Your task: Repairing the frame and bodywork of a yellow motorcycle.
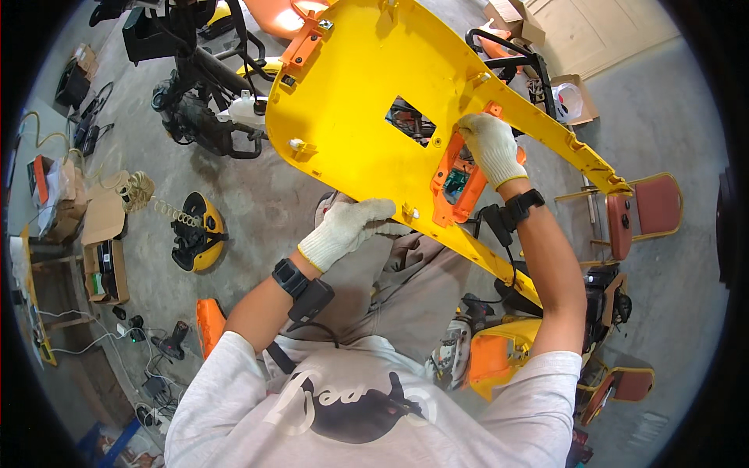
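A large yellow plastic panel (351,93) with a rectangular cutout and a long narrow arm is held up over my lap. My left hand (343,232), in a white knit glove, pinches its lower edge. An orange plastic frame (470,204) lies against the panel, right of the cutout. My right hand (491,148), gloved too, is closed over the upper part of that frame; its fingertips are partly hidden. A smaller orange piece (300,51) sits at the panel's upper left edge. White clips (296,145) stand along the panel's rim.
A dark vehicle frame (207,86) stands beyond the panel at left. A yellow and black part (204,232) lies on the concrete floor, near a coiled air hose (136,189). Open cardboard boxes (104,265) and cables are at far left. Red-padded chairs (655,204) stand at right.
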Demonstrator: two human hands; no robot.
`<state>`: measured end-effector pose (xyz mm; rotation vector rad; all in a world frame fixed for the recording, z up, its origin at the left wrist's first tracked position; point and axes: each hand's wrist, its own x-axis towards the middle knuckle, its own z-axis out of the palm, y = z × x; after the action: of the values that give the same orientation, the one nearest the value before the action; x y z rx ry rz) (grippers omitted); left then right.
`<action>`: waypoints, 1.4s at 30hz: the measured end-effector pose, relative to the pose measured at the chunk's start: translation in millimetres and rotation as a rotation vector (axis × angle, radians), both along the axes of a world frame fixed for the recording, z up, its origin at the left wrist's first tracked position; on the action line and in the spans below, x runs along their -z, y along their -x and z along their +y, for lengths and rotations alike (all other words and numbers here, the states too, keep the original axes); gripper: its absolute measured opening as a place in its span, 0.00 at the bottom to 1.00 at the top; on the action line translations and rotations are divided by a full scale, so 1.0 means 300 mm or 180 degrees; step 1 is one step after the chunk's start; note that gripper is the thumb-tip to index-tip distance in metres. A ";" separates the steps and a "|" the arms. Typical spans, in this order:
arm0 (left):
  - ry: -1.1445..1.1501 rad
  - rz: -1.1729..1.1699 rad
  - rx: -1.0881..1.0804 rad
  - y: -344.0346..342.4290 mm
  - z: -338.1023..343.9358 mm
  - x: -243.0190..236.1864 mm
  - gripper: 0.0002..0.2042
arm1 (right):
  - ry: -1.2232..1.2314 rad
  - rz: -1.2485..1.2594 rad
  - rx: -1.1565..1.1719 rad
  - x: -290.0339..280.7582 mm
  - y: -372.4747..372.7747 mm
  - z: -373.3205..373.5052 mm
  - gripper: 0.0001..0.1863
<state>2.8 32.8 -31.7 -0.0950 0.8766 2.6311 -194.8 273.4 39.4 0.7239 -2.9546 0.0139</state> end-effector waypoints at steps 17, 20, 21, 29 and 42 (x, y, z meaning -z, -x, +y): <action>0.0042 -0.0083 -0.0008 0.000 -0.006 0.011 0.25 | -0.0738 -0.0073 0.0209 -0.011 -0.024 -0.034 0.12; -0.0001 -0.0053 0.0018 -0.002 -0.005 -0.011 0.25 | -0.0527 0.0112 0.0155 -0.012 -0.024 -0.022 0.12; -0.0031 -0.0013 0.0015 -0.001 -0.005 -0.017 0.25 | -0.0430 0.0017 0.0182 -0.017 -0.029 -0.020 0.12; 0.0121 -0.0099 0.0000 0.006 -0.004 0.013 0.26 | -0.0354 0.0189 -0.0093 0.011 -0.024 0.000 0.12; 0.0171 -0.0063 -0.0103 0.003 0.000 0.004 0.27 | -0.0950 0.0225 0.0217 0.012 -0.033 -0.024 0.12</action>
<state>1.9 32.9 -32.9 -0.1499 0.9471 2.6321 -184.8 266.1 35.7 0.6383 -2.9425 -0.4566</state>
